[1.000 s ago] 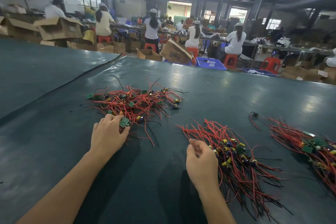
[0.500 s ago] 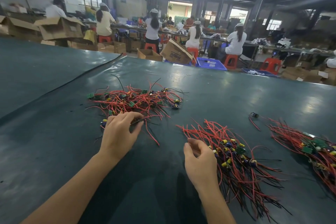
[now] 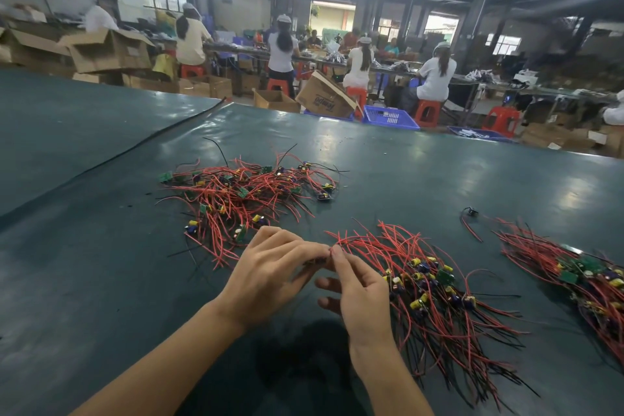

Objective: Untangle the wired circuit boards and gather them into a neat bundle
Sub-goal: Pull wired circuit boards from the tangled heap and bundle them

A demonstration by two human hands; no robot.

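Observation:
A tangled pile of small green circuit boards with red and black wires (image 3: 250,192) lies on the dark green table (image 3: 439,179), beyond my hands. To the right lies a gathered bundle (image 3: 429,284), its wires running the same way. A second bundle (image 3: 580,273) lies at the far right. My left hand (image 3: 270,273) and my right hand (image 3: 361,294) meet in front of me. Both pinch one wired board between their fingertips, with its red wire ends showing at the fingertips and the board itself mostly hidden.
One loose wired piece (image 3: 471,216) lies alone between the two bundles. A black cable (image 3: 141,145) runs along the seam at the table's left. Beyond the far edge are cardboard boxes (image 3: 324,98), blue crates (image 3: 391,116), red stools and seated workers.
My left hand drew one wired board out of the tangled pile and carried it right. My right hand rose from beside the bundle to meet it and pinch the wires.

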